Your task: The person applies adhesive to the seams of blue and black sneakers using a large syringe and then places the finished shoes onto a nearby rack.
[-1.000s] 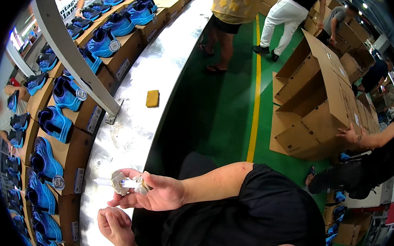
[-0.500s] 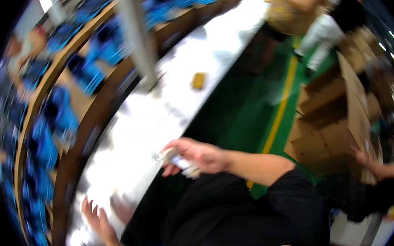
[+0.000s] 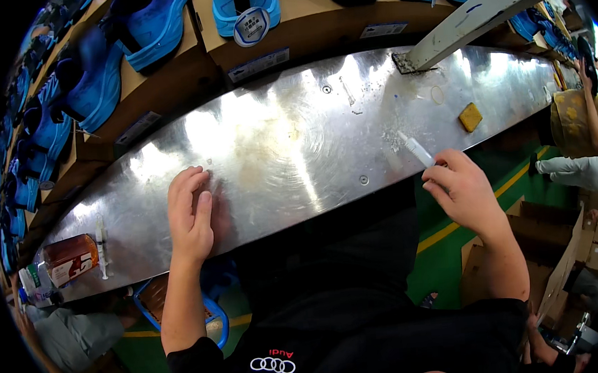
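My right hand [image 3: 463, 192] is at the right part of the metal table's near edge. Its fingertips close on the rear end of a slim white tube [image 3: 418, 152], whose narrow tip points away over the metal. Pale crumbs lie around that tip. To the left, my left hand [image 3: 192, 218] hovers at or just over the tabletop, fingers stretched and thumb apart, holding nothing. A yellow sponge [image 3: 470, 117] lies beyond my right hand. At the table's left end are a syringe [image 3: 101, 249] and a bottle of amber liquid [image 3: 72, 259] on its side.
Cardboard shoe boxes [image 3: 256, 66] line the table's far side, with blue shoes [image 3: 156, 30] on top. A pale metal post [image 3: 471, 22] rises from the table at the far right. Open cartons [image 3: 545, 238] and people stand at the right. A blue-framed stool [image 3: 215, 324] sits below left.
My view has turned and sharpened from a blur. My right hand, with the white thing in it, now reaches over the table's edge; the left hand remains open above the table.
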Action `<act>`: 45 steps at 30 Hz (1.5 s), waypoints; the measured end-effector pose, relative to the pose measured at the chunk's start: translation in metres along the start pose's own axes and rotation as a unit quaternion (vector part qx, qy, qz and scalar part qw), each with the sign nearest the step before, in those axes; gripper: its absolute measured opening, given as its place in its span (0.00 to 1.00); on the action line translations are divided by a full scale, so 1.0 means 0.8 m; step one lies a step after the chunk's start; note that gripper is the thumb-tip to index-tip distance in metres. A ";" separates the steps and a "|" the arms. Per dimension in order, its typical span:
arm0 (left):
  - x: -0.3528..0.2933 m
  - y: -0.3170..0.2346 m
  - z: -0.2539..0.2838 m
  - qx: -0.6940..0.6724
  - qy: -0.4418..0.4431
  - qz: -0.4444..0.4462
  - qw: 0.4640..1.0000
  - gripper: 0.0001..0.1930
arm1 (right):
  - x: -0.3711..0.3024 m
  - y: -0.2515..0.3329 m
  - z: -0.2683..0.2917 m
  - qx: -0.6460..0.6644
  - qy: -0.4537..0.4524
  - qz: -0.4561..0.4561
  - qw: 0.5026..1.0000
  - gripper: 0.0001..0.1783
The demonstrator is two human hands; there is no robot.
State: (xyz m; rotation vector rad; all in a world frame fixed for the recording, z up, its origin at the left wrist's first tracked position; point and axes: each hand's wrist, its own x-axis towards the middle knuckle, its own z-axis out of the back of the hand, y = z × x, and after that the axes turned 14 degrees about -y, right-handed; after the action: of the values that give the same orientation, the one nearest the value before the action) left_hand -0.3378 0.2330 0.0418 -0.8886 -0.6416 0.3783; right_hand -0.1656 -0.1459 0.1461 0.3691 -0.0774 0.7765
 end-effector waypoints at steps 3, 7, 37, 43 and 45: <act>0.003 -0.005 -0.003 0.012 0.020 -0.026 0.999 0.13 | 0.005 -0.010 0.000 -0.080 0.001 0.029 0.996 0.06; 0.007 -0.009 -0.010 0.027 0.030 -0.054 0.998 0.13 | 0.001 -0.018 0.001 -0.132 0.051 0.046 0.989 0.06; -0.006 -0.238 0.035 -0.542 0.428 -0.071 0.719 0.25 | 0.019 0.108 -0.134 0.249 -0.101 0.078 0.960 0.61; 0.010 -0.242 0.039 -0.553 0.436 -0.117 0.700 0.11 | 0.019 0.104 -0.145 0.215 -0.162 0.098 0.958 0.57; 0.006 -0.231 0.047 -0.502 0.396 -0.116 0.760 0.14 | 0.028 0.108 -0.147 0.207 -0.180 0.110 0.955 0.55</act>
State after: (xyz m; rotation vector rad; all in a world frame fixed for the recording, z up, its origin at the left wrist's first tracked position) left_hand -0.3509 0.1499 0.2110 -1.8210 -0.0882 -0.6574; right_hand -0.2175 -0.0331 0.0660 0.9121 -0.3049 0.9395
